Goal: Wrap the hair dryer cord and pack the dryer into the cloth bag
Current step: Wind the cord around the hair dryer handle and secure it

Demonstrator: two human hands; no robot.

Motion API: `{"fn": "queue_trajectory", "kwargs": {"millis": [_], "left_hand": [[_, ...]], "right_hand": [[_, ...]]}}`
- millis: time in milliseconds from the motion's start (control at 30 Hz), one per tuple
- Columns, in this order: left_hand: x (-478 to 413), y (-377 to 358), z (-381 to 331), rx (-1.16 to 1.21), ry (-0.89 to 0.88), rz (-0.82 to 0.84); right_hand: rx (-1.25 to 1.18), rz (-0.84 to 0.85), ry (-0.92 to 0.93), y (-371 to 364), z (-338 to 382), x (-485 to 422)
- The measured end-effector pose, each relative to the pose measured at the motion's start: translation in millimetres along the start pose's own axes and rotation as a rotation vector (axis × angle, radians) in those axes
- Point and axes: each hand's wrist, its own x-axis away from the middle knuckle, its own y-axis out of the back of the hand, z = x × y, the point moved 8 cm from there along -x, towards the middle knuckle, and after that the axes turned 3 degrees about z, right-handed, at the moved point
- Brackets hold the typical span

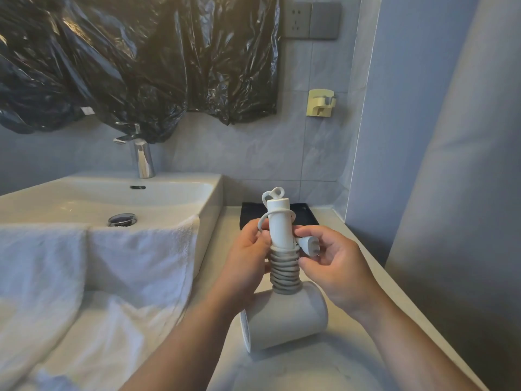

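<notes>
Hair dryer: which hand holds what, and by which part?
The left hand grips the hair dryer by its cord-wrapped handle; the right hand pinches the plug.

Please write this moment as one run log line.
left hand grips hair dryer | right hand pinches plug | cord coiled round handle

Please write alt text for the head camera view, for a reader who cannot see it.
A left hand grips a white hair dryer by its cord-wrapped handle; the right hand pinches the plug. A towel-draped sink stands left.
</notes>
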Motion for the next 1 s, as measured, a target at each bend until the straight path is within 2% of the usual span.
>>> {"fn": "queue_trajectory", "kwargs": {"millis": [100,133,267,333,433,567,733,867,1000], "left_hand": [[10,13,-9,-0.219,-0.093,-0.298],[17,14,-15,-0.286,-0.158,-0.348],[48,-6,-38,-0.579,-0.566,-0.254],[49,-10,-34,-0.712,-0.643,-0.239],[48,-8,-34,-0.771,-0.691,-0.310],[53,-8,-39,-0.882,-0.795,-0.443],[54,-22,-51,-0.892,-0.879,-0.344],[52,-23,-59,-0.837,-0.864,-0.366],[47,-22,-54,-0.700,-0.789,-0.328]], "right_hand": [[0.188,-0.036,0.041,5,3,1],[0.224,-0.032,0.053,5,4,1],[0.249,0.014,0.032,7,3,0],[0.197,0.036,0.020,6,1,-1],[0.191,0.039,0.039,5,1,-1],[0.113,-0.063,0.078,12,3,0],[0.218,-0.136,0.174,16,16,-4],[0.291,-0.149,0.213,17,24,-8],[0.249,-0.141,0.238,21,24,-4]]}}
